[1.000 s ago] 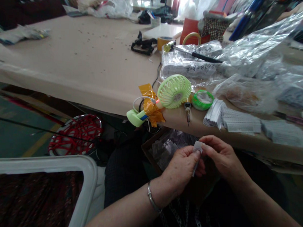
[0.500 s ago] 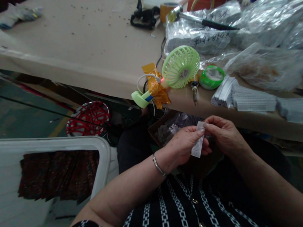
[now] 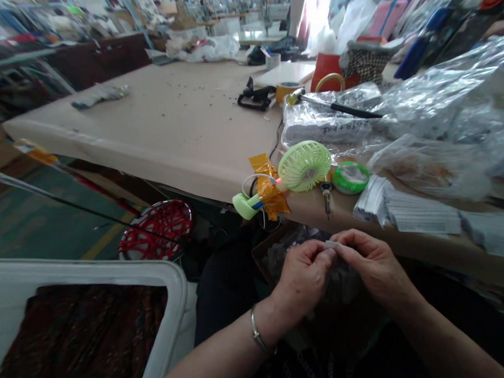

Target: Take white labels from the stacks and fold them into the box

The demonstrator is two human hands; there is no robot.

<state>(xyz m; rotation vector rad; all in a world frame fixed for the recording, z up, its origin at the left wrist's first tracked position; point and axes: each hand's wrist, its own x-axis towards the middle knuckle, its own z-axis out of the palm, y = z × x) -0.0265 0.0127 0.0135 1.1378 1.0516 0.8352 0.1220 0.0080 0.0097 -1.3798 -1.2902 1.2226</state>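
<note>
Between my two hands is a small white printed label (image 3: 330,244), of which only the top edge shows now. My left hand (image 3: 304,275), with a silver bangle at the wrist, pinches it from the left. My right hand (image 3: 368,262) grips its other side between thumb and forefinger, the fingertips nearly touching the left ones. Below the hands is an open box (image 3: 262,255) of clear plastic pieces, partly hidden. Stacks of white labels (image 3: 422,210) lie at the table edge to the right of my hands.
On the brown-covered table (image 3: 184,136) a green fan (image 3: 304,166) is taped at the edge, beside a pointed tool (image 3: 327,200) and a green tape roll (image 3: 351,178). A hammer (image 3: 340,106) lies on plastic-wrapped packs. A white bin (image 3: 176,280) with dark folded fabric stands left.
The view has tilted up, showing more of the room beyond the table. The label, upright with its print showing before, is now mostly hidden between my fingers.
</note>
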